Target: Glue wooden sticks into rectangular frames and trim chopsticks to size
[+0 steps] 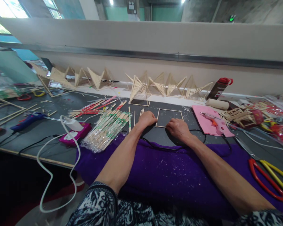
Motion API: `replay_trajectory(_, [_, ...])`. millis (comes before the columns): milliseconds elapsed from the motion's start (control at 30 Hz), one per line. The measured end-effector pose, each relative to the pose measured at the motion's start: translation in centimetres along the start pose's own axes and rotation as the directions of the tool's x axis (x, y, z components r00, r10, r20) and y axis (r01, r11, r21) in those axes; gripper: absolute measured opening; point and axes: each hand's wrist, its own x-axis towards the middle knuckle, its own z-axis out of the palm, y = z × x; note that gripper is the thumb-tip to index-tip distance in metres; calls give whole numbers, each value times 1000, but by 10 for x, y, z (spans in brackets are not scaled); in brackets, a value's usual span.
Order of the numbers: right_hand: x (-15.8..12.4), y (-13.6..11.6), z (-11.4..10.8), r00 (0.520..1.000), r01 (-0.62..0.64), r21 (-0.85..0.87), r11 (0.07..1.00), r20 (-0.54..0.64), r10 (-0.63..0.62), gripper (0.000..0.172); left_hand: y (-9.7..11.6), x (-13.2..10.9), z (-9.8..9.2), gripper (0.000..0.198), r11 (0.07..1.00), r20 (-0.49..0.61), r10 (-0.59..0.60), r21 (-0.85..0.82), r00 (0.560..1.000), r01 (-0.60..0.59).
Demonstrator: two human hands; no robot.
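Observation:
A square frame of thin wooden sticks (170, 110) lies flat on the dark tabletop between my hands. My left hand (147, 119) is closed, its fingertips pinched on the frame's left side near the front corner. Curled over the front stick toward the right corner is my right hand (178, 128), fingers pressed together on the frame. That front right corner is hidden under it. A few loose sticks (135, 118) lie beside my left hand. Farther left sits a clear plastic pack of chopsticks (107, 131) with green-printed wrapping.
Twisted stick models (140, 88) stand along the back partition. At right are a glue gun (217, 123) on pink paper (200, 114), a red-capped bottle (218, 89) and large scissors (266, 175). At left are a blue glue gun (28, 121) and a magenta power strip (75, 135). Purple cloth (165, 179) covers the front edge.

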Motion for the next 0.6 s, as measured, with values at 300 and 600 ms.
replay_trajectory(300, [3, 3, 1, 998, -64, 105, 992, 20, 62, 22, -1, 2, 1, 28, 1000, 9, 8, -1, 1000, -8])
replay_trajectory(600, [1, 2, -3, 999, -50, 114, 992, 27, 47, 23, -6, -2, -9, 25, 996, 69, 3, -92, 998, 3])
